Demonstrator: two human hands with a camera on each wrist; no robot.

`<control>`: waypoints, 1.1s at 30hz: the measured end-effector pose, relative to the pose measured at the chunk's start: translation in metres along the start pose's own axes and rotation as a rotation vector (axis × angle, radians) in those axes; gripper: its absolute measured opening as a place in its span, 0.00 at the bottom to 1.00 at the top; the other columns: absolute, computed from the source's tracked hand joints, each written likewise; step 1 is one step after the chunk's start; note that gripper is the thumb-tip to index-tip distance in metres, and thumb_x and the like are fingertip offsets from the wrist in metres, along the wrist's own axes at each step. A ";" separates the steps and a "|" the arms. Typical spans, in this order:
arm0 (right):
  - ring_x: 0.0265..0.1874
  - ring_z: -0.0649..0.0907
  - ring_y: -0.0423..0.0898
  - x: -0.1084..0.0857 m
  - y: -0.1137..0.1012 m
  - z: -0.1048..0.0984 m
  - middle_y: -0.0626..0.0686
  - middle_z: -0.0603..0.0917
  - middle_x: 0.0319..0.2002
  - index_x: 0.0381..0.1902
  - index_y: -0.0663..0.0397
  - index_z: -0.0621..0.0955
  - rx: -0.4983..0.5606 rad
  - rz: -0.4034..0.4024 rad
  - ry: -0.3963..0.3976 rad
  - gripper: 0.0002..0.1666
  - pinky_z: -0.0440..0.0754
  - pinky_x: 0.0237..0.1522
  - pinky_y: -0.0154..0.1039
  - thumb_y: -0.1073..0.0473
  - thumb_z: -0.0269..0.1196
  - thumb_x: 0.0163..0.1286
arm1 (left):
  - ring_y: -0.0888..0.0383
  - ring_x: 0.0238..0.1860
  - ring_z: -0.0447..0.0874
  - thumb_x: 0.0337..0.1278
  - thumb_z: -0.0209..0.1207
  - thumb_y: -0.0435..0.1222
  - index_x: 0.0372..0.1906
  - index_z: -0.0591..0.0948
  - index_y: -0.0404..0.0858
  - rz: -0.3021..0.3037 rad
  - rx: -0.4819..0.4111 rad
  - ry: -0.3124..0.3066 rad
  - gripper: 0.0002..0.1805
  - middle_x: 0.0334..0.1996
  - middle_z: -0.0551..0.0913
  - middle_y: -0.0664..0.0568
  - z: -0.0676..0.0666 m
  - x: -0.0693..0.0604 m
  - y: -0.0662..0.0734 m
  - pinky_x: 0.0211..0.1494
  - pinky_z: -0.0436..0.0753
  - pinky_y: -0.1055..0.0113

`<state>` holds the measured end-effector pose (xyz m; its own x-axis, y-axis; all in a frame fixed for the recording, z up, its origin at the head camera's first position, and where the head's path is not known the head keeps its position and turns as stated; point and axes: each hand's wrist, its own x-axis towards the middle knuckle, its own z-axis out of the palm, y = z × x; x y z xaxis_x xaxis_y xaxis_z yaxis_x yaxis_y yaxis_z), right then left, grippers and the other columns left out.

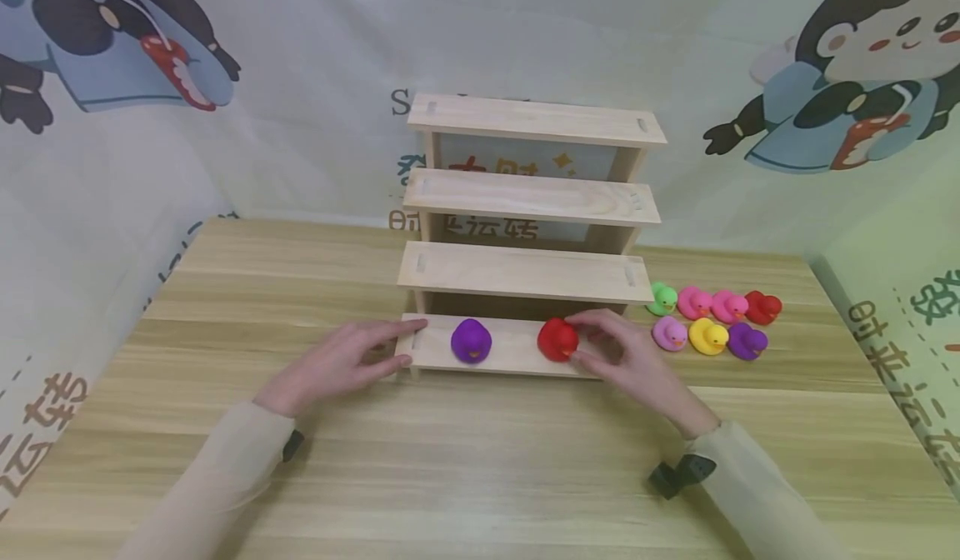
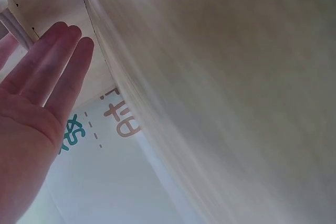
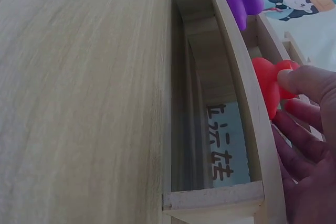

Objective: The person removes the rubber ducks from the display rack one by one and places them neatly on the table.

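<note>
A stepped wooden rack [image 1: 525, 277] stands on the table. On its lowest step sit a purple rubber duck [image 1: 471, 341] and, farther right, a red rubber duck [image 1: 558, 340]. My right hand [image 1: 637, 364] pinches the red duck between thumb and fingers; the right wrist view shows the thumb against the red duck [image 3: 270, 83]. At the step's left end, my left hand [image 1: 341, 364] touches the wood with its fingers fairly straight. The left wrist view shows that hand [image 2: 39, 93] beside the rack's end, holding nothing.
Right of the rack, several rubber ducks stand in two rows: green [image 1: 663, 298], two pink [image 1: 694, 302], red [image 1: 762, 307], lilac [image 1: 670, 333], yellow [image 1: 708, 337] and purple [image 1: 747, 341]. A printed cloth [image 1: 315, 127] hangs behind the wooden table [image 1: 480, 468].
</note>
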<state>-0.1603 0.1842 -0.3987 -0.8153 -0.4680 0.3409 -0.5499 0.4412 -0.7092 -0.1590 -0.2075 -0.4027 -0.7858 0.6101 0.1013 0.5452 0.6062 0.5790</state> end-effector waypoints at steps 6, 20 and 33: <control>0.47 0.79 0.49 0.002 -0.002 0.001 0.54 0.81 0.51 0.55 0.57 0.80 -0.024 -0.038 -0.032 0.26 0.79 0.48 0.43 0.69 0.71 0.57 | 0.51 0.54 0.80 0.64 0.60 0.43 0.68 0.71 0.42 0.008 -0.042 0.029 0.29 0.60 0.76 0.45 0.004 -0.002 -0.004 0.58 0.77 0.54; 0.49 0.79 0.50 0.003 -0.003 0.004 0.54 0.81 0.50 0.53 0.57 0.81 -0.022 -0.055 -0.017 0.24 0.81 0.49 0.46 0.67 0.71 0.57 | 0.54 0.49 0.82 0.64 0.61 0.43 0.69 0.70 0.42 -0.026 -0.134 0.023 0.30 0.61 0.76 0.43 0.004 -0.002 -0.004 0.53 0.81 0.59; 0.46 0.79 0.48 -0.005 0.000 -0.002 0.53 0.81 0.49 0.52 0.58 0.81 0.047 -0.038 0.072 0.25 0.80 0.48 0.38 0.71 0.72 0.54 | 0.43 0.59 0.75 0.61 0.63 0.42 0.68 0.71 0.43 -0.134 -0.333 0.008 0.30 0.66 0.68 0.42 0.006 0.001 -0.005 0.57 0.77 0.55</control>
<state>-0.1564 0.1882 -0.3988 -0.8058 -0.4264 0.4108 -0.5730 0.3868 -0.7225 -0.1612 -0.2069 -0.4103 -0.8469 0.5316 0.0121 0.3131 0.4801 0.8194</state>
